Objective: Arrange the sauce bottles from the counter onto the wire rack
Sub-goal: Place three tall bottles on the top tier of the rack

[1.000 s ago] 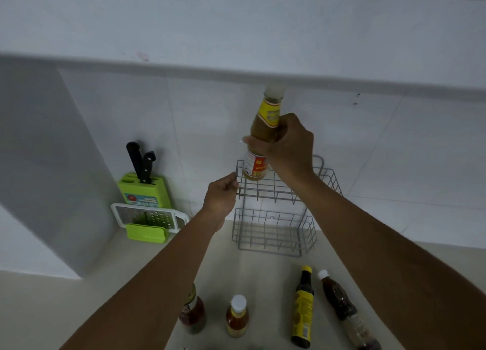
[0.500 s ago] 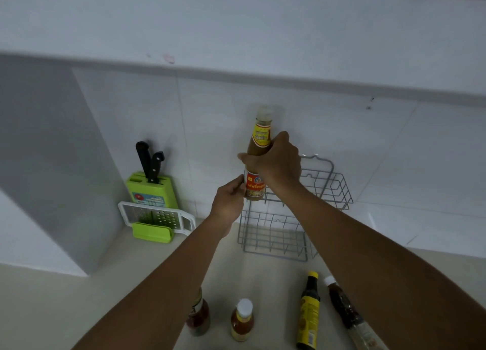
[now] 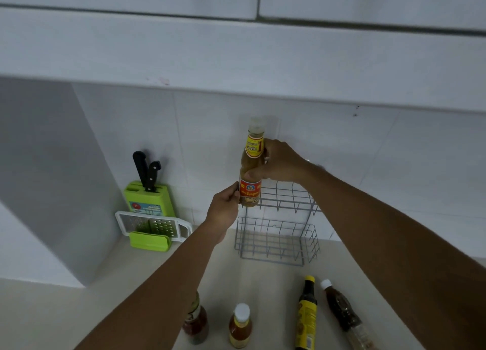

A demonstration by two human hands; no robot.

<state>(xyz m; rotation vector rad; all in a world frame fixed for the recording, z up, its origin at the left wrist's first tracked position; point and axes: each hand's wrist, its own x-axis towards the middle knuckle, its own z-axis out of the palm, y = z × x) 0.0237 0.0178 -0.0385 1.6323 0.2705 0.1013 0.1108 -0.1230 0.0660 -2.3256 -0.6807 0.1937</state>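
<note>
The right hand [image 3: 282, 162] is wrapped around the upper body of a tall sauce bottle [image 3: 251, 165] with amber contents, a pale cap, a yellow neck label and a red-and-yellow body label; the bottle is upright, held above the left end of the upper tier of the grey wire rack [image 3: 278, 228], its base at about the level of the tier's top rim (whether it rests on the wires or hangs just above them cannot be told). The left hand [image 3: 223, 210] is curled at the rack's upper left corner, its fingertips touching the lower part of the bottle; what else it grips is hidden.

The rack stands on the pale surface [image 3: 131, 297] against the tiled wall, both tiers bare of bottles apart from the one being held. In front of it, well apart from the rack, four more bottles wait on the surface: a red sauce bottle [image 3: 196, 323] partly behind the left forearm; a small orange sauce bottle with a white cap [image 3: 239, 327]; a dark bottle with a yellow cap and yellow label [image 3: 307, 315]; and a dark bottle with a white cap [image 3: 344, 315] lying tilted to the right.

To the left, against the wall, a green knife block [image 3: 151, 199] carries two black-handled knives [image 3: 146, 170]; a white grater with a green base [image 3: 153, 230] sits just in front of it.
</note>
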